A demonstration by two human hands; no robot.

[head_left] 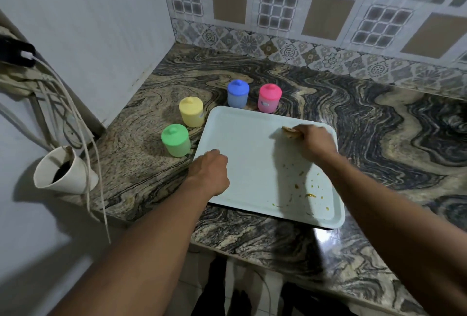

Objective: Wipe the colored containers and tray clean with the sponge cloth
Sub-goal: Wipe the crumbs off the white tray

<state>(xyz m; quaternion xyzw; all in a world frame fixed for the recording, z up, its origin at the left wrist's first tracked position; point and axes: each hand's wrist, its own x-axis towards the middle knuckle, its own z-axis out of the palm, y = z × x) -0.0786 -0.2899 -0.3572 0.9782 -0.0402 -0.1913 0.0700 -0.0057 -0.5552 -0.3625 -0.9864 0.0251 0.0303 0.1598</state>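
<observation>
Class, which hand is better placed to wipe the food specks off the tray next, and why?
The right hand: it grips the sponge cloth on the tray, with the specks on its side; the left hand holds the tray's edge.

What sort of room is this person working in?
Most likely a home kitchen: a swirled stone countertop in a corner, patterned wall tiles behind it, and a food-speckled white tray lying on it.

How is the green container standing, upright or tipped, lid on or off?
Upright, lid on. The green container stands on its base on the counter, its knobbed lid seated on top.
</observation>
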